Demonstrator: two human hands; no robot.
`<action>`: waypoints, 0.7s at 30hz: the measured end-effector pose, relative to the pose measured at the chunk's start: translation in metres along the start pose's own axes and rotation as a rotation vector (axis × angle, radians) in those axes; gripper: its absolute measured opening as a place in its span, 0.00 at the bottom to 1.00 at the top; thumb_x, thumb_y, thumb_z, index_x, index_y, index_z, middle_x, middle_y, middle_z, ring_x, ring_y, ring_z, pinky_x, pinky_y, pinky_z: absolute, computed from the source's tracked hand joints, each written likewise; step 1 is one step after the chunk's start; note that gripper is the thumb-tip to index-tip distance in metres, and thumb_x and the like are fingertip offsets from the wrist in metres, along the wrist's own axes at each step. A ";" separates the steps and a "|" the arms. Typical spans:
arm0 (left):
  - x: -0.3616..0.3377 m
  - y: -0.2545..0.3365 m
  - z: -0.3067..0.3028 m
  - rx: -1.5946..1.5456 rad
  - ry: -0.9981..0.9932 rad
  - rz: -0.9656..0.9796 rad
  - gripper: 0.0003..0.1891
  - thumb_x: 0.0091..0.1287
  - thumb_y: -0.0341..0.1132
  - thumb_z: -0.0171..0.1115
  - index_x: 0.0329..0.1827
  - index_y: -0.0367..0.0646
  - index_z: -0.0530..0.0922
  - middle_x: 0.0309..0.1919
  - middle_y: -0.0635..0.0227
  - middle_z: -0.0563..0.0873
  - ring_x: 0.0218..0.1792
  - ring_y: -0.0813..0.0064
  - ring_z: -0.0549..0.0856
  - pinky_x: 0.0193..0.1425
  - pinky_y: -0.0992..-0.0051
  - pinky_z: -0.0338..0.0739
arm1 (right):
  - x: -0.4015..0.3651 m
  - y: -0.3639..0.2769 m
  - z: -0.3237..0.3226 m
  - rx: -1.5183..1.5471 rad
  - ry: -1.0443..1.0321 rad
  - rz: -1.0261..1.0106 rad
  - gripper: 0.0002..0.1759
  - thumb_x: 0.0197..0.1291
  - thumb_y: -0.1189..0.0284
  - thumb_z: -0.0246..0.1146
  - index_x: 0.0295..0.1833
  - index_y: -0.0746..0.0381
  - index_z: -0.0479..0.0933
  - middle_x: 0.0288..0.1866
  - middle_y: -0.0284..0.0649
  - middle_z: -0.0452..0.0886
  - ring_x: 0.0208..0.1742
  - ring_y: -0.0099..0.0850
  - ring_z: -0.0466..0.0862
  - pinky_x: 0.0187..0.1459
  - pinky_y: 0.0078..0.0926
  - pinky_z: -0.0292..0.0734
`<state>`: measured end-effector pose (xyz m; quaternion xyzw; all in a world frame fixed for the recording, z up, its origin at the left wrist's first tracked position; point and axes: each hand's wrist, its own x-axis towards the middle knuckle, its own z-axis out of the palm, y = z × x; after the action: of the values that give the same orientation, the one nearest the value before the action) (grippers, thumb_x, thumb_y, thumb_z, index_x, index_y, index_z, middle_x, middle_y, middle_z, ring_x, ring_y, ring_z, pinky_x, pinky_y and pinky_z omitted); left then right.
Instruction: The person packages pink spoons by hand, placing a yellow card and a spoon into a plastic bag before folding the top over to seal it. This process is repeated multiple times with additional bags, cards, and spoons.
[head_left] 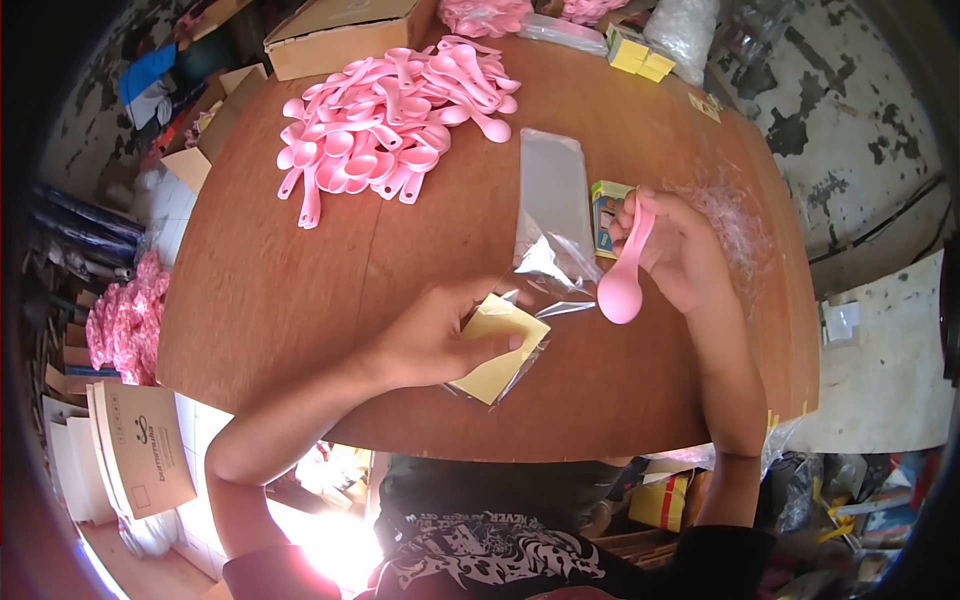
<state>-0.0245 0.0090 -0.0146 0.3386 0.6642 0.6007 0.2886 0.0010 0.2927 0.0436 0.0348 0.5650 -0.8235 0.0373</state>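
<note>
My left hand [425, 332] is closed on a clear plastic bag with a pale yellow card [490, 362] in it, near the front of the table. The thumb lies across the card, and the other fingers are partly hidden. My right hand [682, 250] pinches a pink spoon [620, 296] by its handle, bowl hanging down, just right of the bag's end. Beyond my hands lies a stack of clear plastic bags [553, 185]. A small green and yellow box [605, 225] sits behind my right fingers. Farther left is a heaped pile of pink spoons [385, 125].
The brown table [270, 330] has a cardboard box [345, 38] at its far edge. Yellow boxes [640, 55] stand far right. Loose plastic strands [738, 215] lie right of my right hand. Another person in a blue top [148, 85] is at far left.
</note>
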 end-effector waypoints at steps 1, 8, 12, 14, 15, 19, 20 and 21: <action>0.000 0.003 -0.001 0.023 0.018 -0.043 0.16 0.66 0.33 0.68 0.55 0.38 0.79 0.33 0.68 0.87 0.33 0.84 0.84 0.39 0.76 0.79 | 0.001 0.003 -0.004 0.005 -0.023 0.074 0.12 0.64 0.66 0.63 0.46 0.62 0.80 0.44 0.37 0.84 0.45 0.27 0.81 0.50 0.29 0.74; 0.001 0.007 -0.004 0.078 0.010 -0.052 0.17 0.68 0.29 0.65 0.58 0.35 0.77 0.39 0.69 0.87 0.37 0.85 0.84 0.42 0.79 0.80 | -0.009 0.009 0.023 -0.233 -0.111 0.133 0.12 0.64 0.69 0.65 0.47 0.66 0.83 0.47 0.41 0.86 0.49 0.27 0.83 0.53 0.27 0.75; 0.001 0.006 -0.004 0.128 0.013 0.051 0.15 0.68 0.28 0.65 0.57 0.35 0.78 0.38 0.70 0.87 0.37 0.86 0.84 0.42 0.79 0.80 | -0.010 0.012 0.023 -0.477 -0.083 -0.018 0.12 0.66 0.68 0.63 0.43 0.67 0.83 0.44 0.40 0.85 0.46 0.27 0.83 0.53 0.28 0.75; 0.001 0.004 -0.003 0.152 0.022 0.098 0.15 0.68 0.27 0.65 0.56 0.36 0.78 0.38 0.70 0.86 0.37 0.86 0.83 0.42 0.79 0.79 | -0.010 0.011 0.023 -0.481 -0.077 -0.056 0.14 0.65 0.66 0.65 0.46 0.67 0.84 0.41 0.37 0.86 0.44 0.23 0.83 0.50 0.25 0.74; 0.002 0.001 -0.003 0.130 0.043 0.107 0.14 0.67 0.28 0.65 0.54 0.36 0.79 0.35 0.67 0.86 0.34 0.82 0.84 0.40 0.76 0.79 | -0.010 0.009 0.021 -0.422 -0.076 -0.083 0.14 0.66 0.66 0.65 0.46 0.67 0.83 0.39 0.36 0.86 0.42 0.23 0.82 0.49 0.24 0.74; -0.001 0.004 -0.005 0.119 0.023 0.003 0.15 0.68 0.28 0.65 0.56 0.37 0.78 0.36 0.72 0.86 0.37 0.87 0.82 0.41 0.80 0.79 | -0.011 -0.002 0.017 -0.123 0.001 -0.235 0.14 0.69 0.66 0.63 0.49 0.67 0.82 0.36 0.34 0.84 0.37 0.21 0.80 0.44 0.20 0.74; -0.001 0.007 -0.005 0.119 0.023 0.004 0.15 0.68 0.28 0.65 0.56 0.37 0.78 0.36 0.72 0.86 0.37 0.87 0.82 0.41 0.80 0.79 | -0.010 -0.003 0.016 -0.123 0.001 -0.236 0.14 0.69 0.66 0.63 0.49 0.67 0.82 0.36 0.34 0.84 0.37 0.21 0.80 0.44 0.20 0.74; -0.001 0.009 -0.004 0.112 0.023 -0.024 0.15 0.68 0.28 0.65 0.56 0.37 0.78 0.36 0.72 0.86 0.37 0.88 0.82 0.41 0.80 0.79 | -0.008 -0.004 0.013 -0.116 0.047 -0.300 0.14 0.69 0.65 0.62 0.49 0.66 0.82 0.35 0.34 0.84 0.36 0.20 0.80 0.42 0.20 0.74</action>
<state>-0.0264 0.0062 -0.0048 0.3393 0.7040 0.5629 0.2691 0.0085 0.2821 0.0528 -0.0330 0.6113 -0.7847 -0.0974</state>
